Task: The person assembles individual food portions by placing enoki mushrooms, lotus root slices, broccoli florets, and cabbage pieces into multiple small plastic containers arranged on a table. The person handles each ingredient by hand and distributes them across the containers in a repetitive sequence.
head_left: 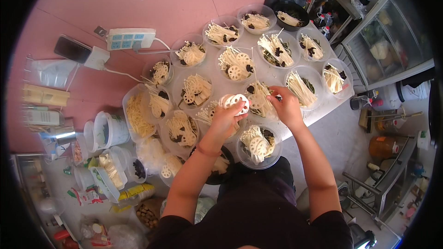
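My left hand [224,121] grips a small stack of white lotus root slices [235,103] above the table's middle. My right hand [287,106] has its fingers bent together over a clear bowl of enoki mushrooms [259,103]; whatever they pinch, if anything, is hidden. Around both hands stand several clear plastic bowls with enoki, black wood ear and some dark green strips. Lotus slices lie on top in some of them, as in the bowl [236,66] beyond my hands and the near bowl [258,144] at the table edge.
A tub of pale yellow shreds [140,116] sits at the table's left. Beyond it, a white power strip [131,40] and a phone [73,49] lie by the pink wall. A glass-door fridge [387,37] stands right; tubs and packages [110,170] crowd the lower left.
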{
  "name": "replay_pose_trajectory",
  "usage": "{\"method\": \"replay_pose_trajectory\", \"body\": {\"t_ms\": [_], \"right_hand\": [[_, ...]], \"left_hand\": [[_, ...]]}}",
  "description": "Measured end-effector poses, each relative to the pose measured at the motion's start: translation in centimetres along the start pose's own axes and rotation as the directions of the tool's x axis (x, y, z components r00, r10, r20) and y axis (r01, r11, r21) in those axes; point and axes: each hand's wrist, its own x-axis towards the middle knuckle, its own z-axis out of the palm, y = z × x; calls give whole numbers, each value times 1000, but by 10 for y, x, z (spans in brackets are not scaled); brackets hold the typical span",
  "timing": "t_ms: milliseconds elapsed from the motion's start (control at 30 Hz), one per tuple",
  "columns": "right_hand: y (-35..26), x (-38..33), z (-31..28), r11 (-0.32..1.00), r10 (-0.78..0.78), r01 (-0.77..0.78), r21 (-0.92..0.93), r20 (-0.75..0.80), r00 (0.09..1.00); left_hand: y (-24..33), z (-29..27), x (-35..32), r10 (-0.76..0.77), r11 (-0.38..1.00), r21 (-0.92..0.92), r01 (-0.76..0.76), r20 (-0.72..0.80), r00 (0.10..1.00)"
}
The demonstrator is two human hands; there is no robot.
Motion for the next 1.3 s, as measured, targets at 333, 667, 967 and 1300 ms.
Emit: {"method": "replay_pose_trajectory", "body": {"t_ms": [333, 667, 967, 1300], "right_hand": [[0, 2, -5, 691, 327, -476, 544, 352, 877], [-16, 7, -5, 777, 224, -382, 500, 348, 910], [20, 3, -48, 524, 346, -491, 696, 352, 869], [59, 7, -92, 435, 461, -503, 747, 295, 837]], "left_hand": [[-6, 1, 3, -14, 963, -259, 74, 225, 974], [-2, 26, 13, 49, 999, -16, -46, 252, 966], [-6, 66, 40, -24, 1000, 27, 15, 346, 938], [-21, 116, 75, -151, 968, -120, 219, 415, 897]]}}
